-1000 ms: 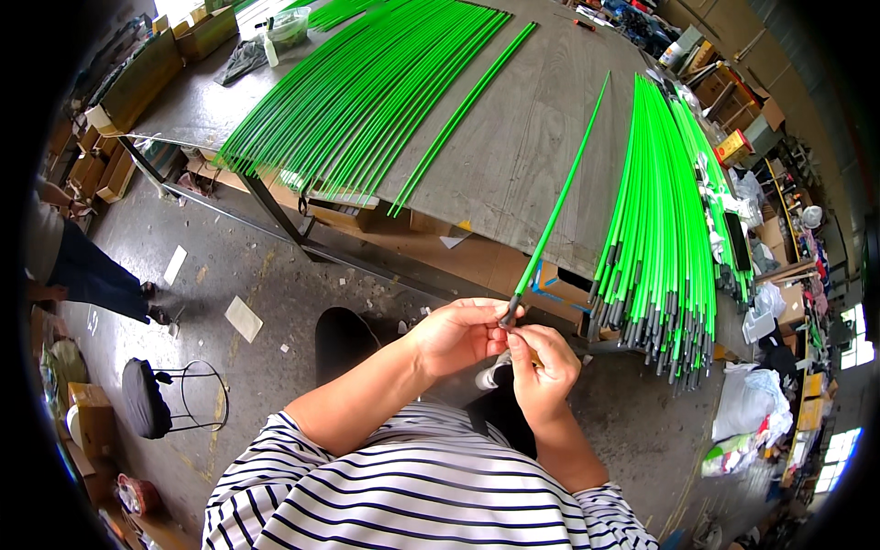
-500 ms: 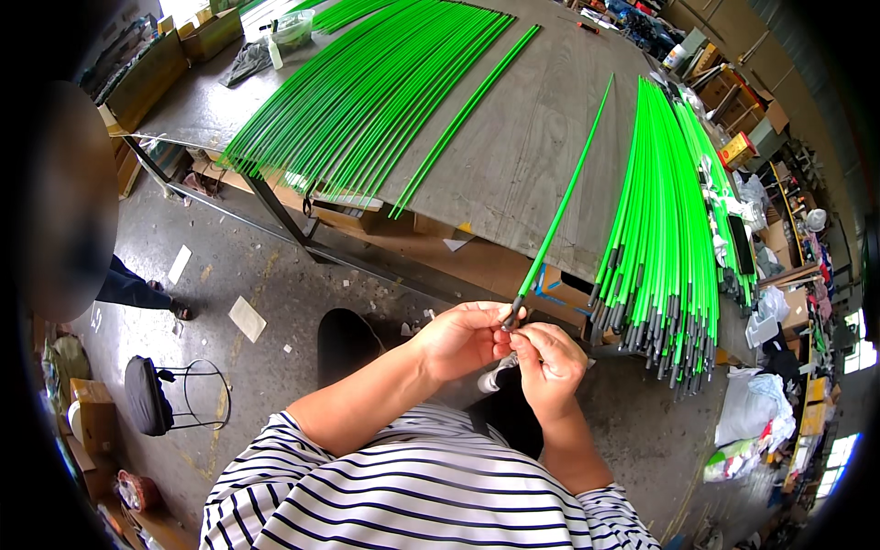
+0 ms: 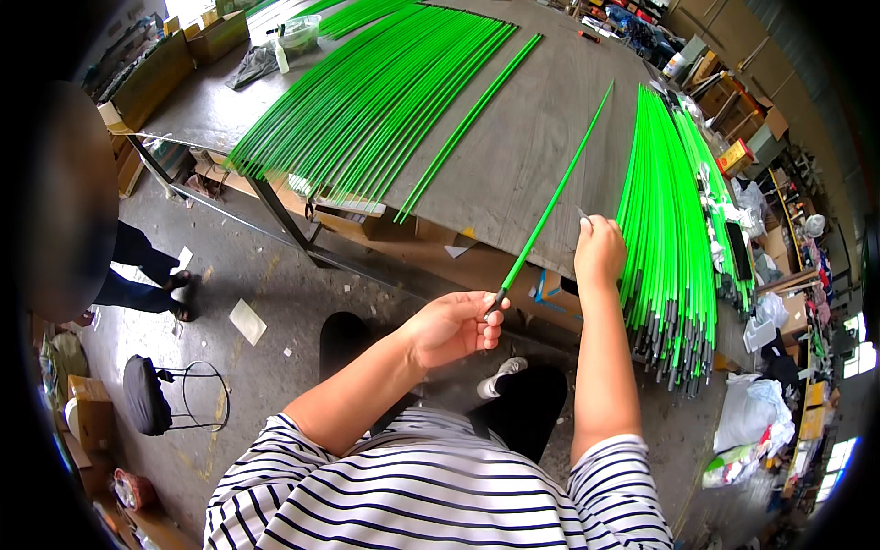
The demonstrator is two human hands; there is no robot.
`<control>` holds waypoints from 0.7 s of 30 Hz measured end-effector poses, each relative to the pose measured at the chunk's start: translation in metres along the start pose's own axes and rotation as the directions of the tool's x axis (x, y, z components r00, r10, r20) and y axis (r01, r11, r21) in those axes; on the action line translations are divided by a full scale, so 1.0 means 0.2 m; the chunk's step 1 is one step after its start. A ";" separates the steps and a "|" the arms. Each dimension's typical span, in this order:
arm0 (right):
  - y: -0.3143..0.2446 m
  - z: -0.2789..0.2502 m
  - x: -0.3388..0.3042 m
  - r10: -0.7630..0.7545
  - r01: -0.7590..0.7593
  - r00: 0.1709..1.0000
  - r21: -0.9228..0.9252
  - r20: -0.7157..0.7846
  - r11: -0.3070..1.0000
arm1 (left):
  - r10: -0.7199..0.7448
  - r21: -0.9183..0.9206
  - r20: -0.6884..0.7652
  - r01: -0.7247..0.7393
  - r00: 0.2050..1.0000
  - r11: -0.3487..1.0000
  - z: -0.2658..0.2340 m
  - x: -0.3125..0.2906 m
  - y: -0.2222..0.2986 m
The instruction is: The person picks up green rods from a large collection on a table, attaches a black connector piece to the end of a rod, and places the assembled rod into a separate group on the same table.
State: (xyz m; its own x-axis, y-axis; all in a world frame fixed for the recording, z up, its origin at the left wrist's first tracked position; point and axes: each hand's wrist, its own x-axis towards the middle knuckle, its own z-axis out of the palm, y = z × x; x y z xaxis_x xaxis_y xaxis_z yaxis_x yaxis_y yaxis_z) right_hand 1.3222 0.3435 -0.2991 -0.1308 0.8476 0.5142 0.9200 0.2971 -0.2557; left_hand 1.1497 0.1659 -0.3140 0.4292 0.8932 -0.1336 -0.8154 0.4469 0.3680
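Note:
My left hand (image 3: pixel 456 328) is closed on the dark end of a slender green rod (image 3: pixel 550 202). The rod slants away to the far right over the table edge, its tip above the tabletop. My right hand (image 3: pixel 600 247) is over the table's near edge, fingers pinched together. A small thin grey pointed piece sticks out from its fingertips; its kind is too small to tell. Just right of that hand lies a dense bundle of green rods (image 3: pixel 674 220) with black ends toward me.
Many green rods (image 3: pixel 385 92) lie side by side on the grey table (image 3: pixel 500 156), with two apart from them (image 3: pixel 472 124). A plastic tub (image 3: pixel 301 35) stands far left. On the floor are a black stool (image 3: pixel 147 396) and another person's legs (image 3: pixel 142 275).
My right hand has left the rod's dark end and moved forward and right to the table edge. My left hand still holds the rod, slightly further left. The other person's legs have shifted.

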 end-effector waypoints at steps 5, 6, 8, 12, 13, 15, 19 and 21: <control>-0.05 -0.01 0.04 -0.166 0.163 0.986 -0.084 -0.029 0.983 | 0.119 0.171 -0.033 -0.111 0.992 0.979 0.01 -0.05 0.03; -0.14 -0.07 -0.02 -0.088 0.085 0.996 0.132 0.021 0.988 | 0.159 0.215 -0.030 -0.149 0.987 0.965 0.00 -0.07 0.03; -0.29 -0.21 -0.16 -0.023 -0.204 0.926 0.550 0.377 0.810 | 0.222 0.300 -0.026 -0.205 0.975 0.932 0.01 -0.10 0.03; -0.41 -0.36 -0.40 -0.335 -0.478 0.742 0.808 0.581 0.344 | 0.386 0.748 -0.007 -0.251 0.922 0.614 0.09 -0.12 0.02; -0.42 -0.38 -0.42 -0.321 -0.397 0.797 0.844 0.512 0.359 | 0.440 0.782 -0.010 -0.267 0.898 0.563 0.11 -0.13 0.01; -0.42 -0.43 -0.44 -0.323 -0.343 0.857 0.912 0.401 0.224 | 0.550 0.844 -0.008 -0.290 0.835 0.452 0.13 -0.16 -0.02; -0.37 -0.45 -0.49 -0.308 -0.237 0.908 0.955 0.282 0.178 | 0.655 0.727 0.036 -0.470 0.755 0.501 0.15 -0.19 -0.05; -0.36 -0.46 -0.52 -0.268 -0.243 0.925 0.962 0.269 0.126 | 0.688 0.735 0.056 -0.496 0.724 0.462 0.16 -0.19 -0.05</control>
State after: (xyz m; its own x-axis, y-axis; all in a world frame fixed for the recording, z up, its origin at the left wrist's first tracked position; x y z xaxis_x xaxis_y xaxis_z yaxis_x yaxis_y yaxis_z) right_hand 1.3037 0.1940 -0.2597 -0.4666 0.8229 0.3243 -0.2074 0.2547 -0.9445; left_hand 1.1541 0.1265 -0.2843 -0.2286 0.9511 0.2079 -0.3039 -0.2726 0.9128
